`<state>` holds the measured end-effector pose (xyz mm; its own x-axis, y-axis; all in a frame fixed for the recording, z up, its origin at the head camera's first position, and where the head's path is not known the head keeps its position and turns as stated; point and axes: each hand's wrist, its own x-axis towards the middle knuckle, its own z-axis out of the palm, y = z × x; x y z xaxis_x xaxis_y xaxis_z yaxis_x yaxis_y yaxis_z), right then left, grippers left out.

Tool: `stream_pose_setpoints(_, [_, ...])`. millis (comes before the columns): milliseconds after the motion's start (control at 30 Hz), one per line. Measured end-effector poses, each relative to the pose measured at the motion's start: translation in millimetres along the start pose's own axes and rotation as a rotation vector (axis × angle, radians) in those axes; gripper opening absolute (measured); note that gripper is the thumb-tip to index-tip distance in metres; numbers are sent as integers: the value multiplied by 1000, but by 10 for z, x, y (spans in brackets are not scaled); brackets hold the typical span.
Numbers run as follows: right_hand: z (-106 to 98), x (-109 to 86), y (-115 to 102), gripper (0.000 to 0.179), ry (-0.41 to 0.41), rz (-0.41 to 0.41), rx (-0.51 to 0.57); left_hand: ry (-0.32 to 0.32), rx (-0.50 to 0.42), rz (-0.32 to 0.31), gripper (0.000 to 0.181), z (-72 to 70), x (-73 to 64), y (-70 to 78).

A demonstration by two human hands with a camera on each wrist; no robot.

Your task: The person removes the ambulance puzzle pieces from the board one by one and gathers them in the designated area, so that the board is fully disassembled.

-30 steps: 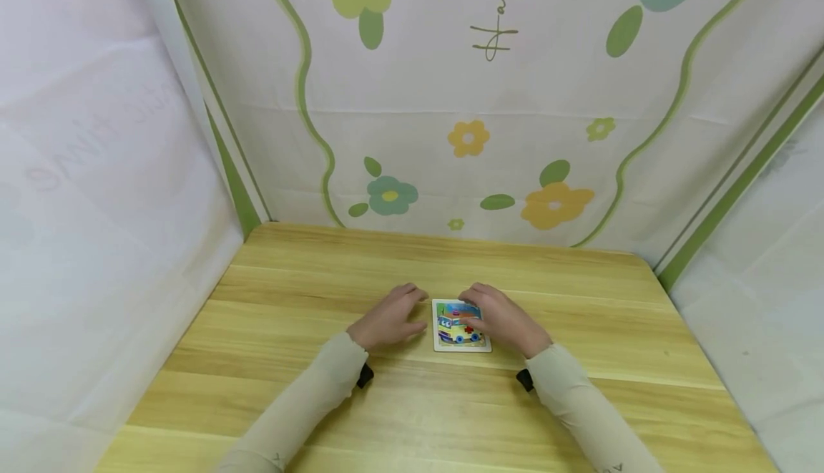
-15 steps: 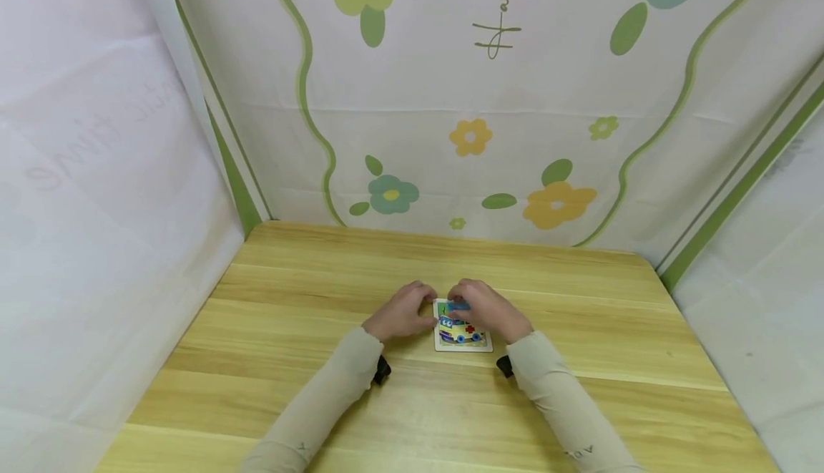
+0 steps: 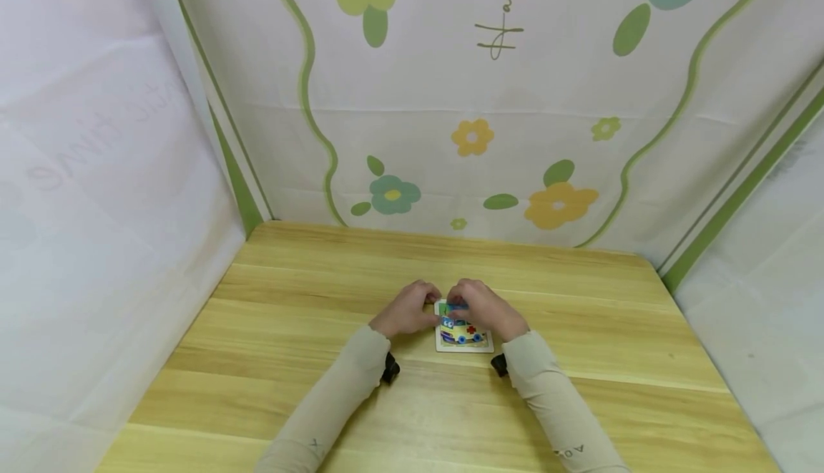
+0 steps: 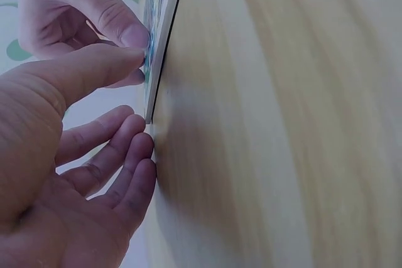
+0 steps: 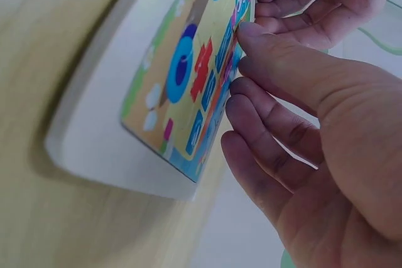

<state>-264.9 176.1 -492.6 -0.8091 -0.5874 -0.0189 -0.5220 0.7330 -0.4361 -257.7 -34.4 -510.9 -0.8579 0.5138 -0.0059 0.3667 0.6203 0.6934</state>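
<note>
A square, white-bordered picture board (image 3: 465,345) with a cartoon ambulance lies flat on the table between the two hands. My left hand (image 3: 407,310) is at its left edge. In the left wrist view its thumb is right at the picture near the board's corner, and its loosely bent fingers sit beside the edge, close to the tabletop. My right hand (image 3: 486,310) reaches over the far part of the picture, thumb and fingertips at its surface and hiding the ambulance's upper part. The right wrist view shows the colourful picture panel (image 5: 188,92) set within the thick pale border.
The light wood table (image 3: 309,401) extends all around the board. White curtains with printed flowers (image 3: 558,205) stand behind it and along both sides. A black wrist device (image 3: 389,369) sits under each beige sleeve (image 3: 341,394).
My left hand has moved right to the board's edge. My right hand has shifted left and away over the picture, its thumb and fingers drawing closer together. The board stays in place.
</note>
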Motion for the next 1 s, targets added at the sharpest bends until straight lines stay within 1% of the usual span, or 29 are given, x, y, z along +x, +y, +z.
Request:
stream_pose_setpoints(133, [-12, 17, -17, 16, -18, 16, 18, -8, -7, -6, 44, -4, 3, 26])
stream_pose_setpoints(433, [-35, 75, -38, 13, -47, 48, 33, -16, 17, -17, 45, 9, 4, 39])
stream_pose_setpoints(633, [-103, 107, -75, 11, -96, 36, 35, -33, 40, -45, 46, 2, -5, 57])
stream_pose_setpoints(767, [-158, 135, -62, 11, -135, 49, 96, -41, 25, -52, 46, -4, -5, 52])
stream_pose_setpoints(867, [-173, 157, -15, 14, -158, 81, 147, -46, 10, -44, 46, 1, 4, 35])
stream_pose_setpoints(1000, [-172, 178, 57, 16, -172, 110, 183, -47, -1, -29, 46, 17, 16, 9])
